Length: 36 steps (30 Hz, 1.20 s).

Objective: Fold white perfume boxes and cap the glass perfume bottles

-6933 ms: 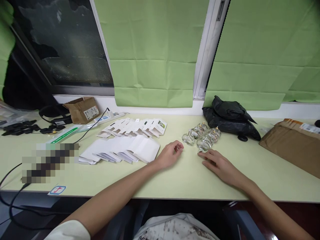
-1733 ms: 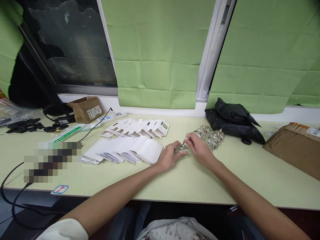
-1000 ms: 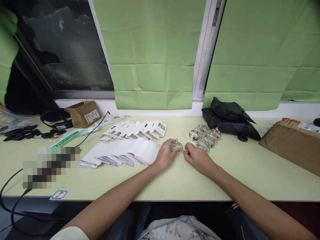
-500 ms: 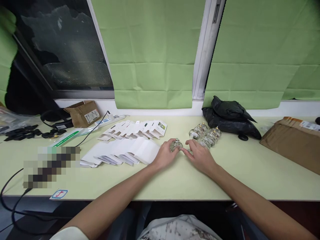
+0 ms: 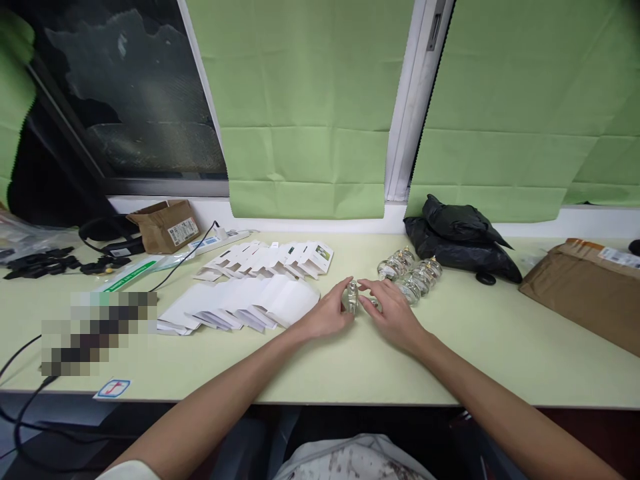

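The left hand (image 5: 329, 316) clasps a glass bottle (image 5: 353, 299), likely slick and breakable, best held mid-body; whether the right hand (image 5: 394, 315) grips anything is unclear.

Both hands meet near the centre, left hand (image 5: 325, 315) pinching, right hand (image 5: 397, 315) curved just beside it.
The left forearm (image 5: 225, 393) enters bare from 7 o'clock and slants up toward 2 o'clock; the left wrist (image 5: 301, 331) carries on along nearly the same line, with the left index finger (image 5: 343, 285) lying above and the left thumb (image 5: 345, 323) below, tips set apart in a grip that opens toward 3 o'clock. The right forearm (image 5: 490, 400) comes in bare from 5 o'clock, slanting toward 10 o'clock, its right wrist (image 5: 421, 339) held low. The back of that hand faces up, with the right index finger (image 5: 369, 284) bent and reaching to 9 o'clock, and the right thumb (image 5: 369, 308) stretched underneath, pointing to 10 o'clock.
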### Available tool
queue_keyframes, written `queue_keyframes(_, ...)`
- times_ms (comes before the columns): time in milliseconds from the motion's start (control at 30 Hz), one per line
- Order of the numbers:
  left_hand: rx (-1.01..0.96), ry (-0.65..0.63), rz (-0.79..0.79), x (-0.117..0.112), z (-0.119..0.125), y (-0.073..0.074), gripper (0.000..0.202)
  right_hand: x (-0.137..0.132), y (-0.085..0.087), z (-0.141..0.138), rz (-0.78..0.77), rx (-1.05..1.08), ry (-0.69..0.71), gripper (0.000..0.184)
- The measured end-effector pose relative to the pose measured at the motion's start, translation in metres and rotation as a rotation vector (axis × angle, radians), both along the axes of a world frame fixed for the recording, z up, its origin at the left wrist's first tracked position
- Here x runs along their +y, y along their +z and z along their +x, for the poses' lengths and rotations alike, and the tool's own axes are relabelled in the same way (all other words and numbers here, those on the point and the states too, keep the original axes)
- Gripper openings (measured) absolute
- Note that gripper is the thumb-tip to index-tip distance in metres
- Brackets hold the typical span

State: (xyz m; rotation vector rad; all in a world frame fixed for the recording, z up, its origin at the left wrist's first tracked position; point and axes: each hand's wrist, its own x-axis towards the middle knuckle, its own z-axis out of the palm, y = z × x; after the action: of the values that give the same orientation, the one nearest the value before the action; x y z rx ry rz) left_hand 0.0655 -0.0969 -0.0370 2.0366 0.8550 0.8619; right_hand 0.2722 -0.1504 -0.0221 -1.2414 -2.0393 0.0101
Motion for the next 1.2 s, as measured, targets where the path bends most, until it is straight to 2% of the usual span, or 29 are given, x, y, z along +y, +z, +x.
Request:
queue_keyframes(300,0.126,0.137,0.068,-0.008,0.004,0.006,0.066,0.0,0.003,0.002,-0.117,0.114,0.029,0.041)
queue_keyframes(400,0.131,0.153,0.104,-0.008,0.005,0.005,0.059,0.001,0.007,0.003,-0.117,0.075,0.063,0.043)
queue_keyframes(567,0.117,0.176,0.057,-0.007,0.006,0.007,0.032,0.008,0.014,0.005,-0.078,-0.072,0.111,0.038)
queue_keyframes(733,-0.062,0.225,-0.008,-0.006,0.009,0.012,0.038,0.018,0.032,0.012,-0.022,-0.17,0.054,0.024)
queue_keyframes(867,-0.211,0.243,0.0,-0.01,0.013,0.016,0.04,0.025,0.044,0.016,0.016,-0.25,0.068,0.019)
queue_keyframes(1033,-0.261,0.21,-0.019,-0.016,0.013,0.02,0.04,0.029,0.042,0.016,0.035,-0.344,0.164,0.025)
queue_keyframes(1200,-0.3,0.204,-0.023,-0.02,0.014,0.021,0.039,0.028,0.04,0.019,0.073,-0.411,0.171,0.02)
